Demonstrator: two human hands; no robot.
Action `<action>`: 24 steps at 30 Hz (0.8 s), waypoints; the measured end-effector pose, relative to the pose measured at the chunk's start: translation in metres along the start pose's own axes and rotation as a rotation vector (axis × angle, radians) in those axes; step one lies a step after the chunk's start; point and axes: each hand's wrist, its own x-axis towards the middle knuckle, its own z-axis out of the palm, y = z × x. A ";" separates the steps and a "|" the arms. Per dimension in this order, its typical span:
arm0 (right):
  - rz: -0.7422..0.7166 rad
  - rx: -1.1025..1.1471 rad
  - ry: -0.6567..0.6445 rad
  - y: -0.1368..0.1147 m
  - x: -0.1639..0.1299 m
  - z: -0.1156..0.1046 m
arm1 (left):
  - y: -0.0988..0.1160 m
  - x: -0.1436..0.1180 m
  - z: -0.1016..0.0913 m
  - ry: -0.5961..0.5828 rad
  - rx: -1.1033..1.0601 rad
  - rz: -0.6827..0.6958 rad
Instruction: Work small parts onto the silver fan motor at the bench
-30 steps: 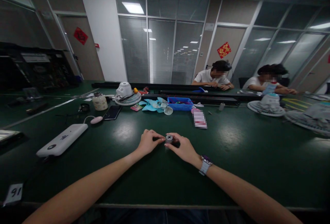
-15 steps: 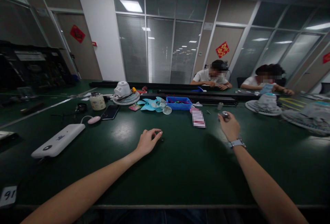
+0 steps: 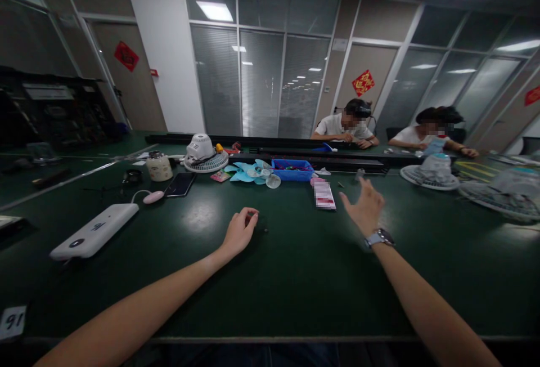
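My left hand (image 3: 240,232) rests on the green table with its fingers curled in toward the thumb. What it holds, if anything, is hidden. A tiny dark piece (image 3: 265,230) lies on the table just right of it. My right hand (image 3: 365,209), wearing a watch (image 3: 379,237), is open with thumb and fingers spread, slightly blurred. Just beyond its fingertips stands a small grey metal cylinder (image 3: 360,174). Left of this hand lie a small screw-like piece (image 3: 341,184) and a phone-shaped item with a pixelated face (image 3: 324,195).
Farther back are a blue bin (image 3: 292,171) of small parts, light-blue fan blades (image 3: 244,172) and a white fan (image 3: 201,150). A white power bank (image 3: 95,231), black phone (image 3: 180,184) and jar (image 3: 159,166) are left. More fan parts (image 3: 430,174) stand right; two people sit opposite.
My right hand has opened and moved slightly left; the small metal piece it pinched no longer shows. My left hand has drawn slightly left, its fingers curling more.
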 end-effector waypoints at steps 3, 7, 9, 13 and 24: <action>-0.367 0.275 -0.341 -0.075 -0.039 -0.006 | -0.003 0.001 0.001 0.006 -0.013 0.007; -0.738 0.454 -0.767 -0.141 -0.090 -0.014 | -0.004 0.002 0.002 0.024 -0.028 0.022; -0.777 0.480 -0.828 -0.151 -0.101 -0.016 | -0.003 0.001 0.002 0.021 -0.034 0.022; -0.772 0.491 -0.766 -0.147 -0.102 -0.013 | 0.000 0.001 0.002 0.011 -0.026 0.013; -0.384 0.111 -0.178 -0.044 -0.015 -0.002 | 0.007 -0.002 -0.004 -0.027 0.028 0.001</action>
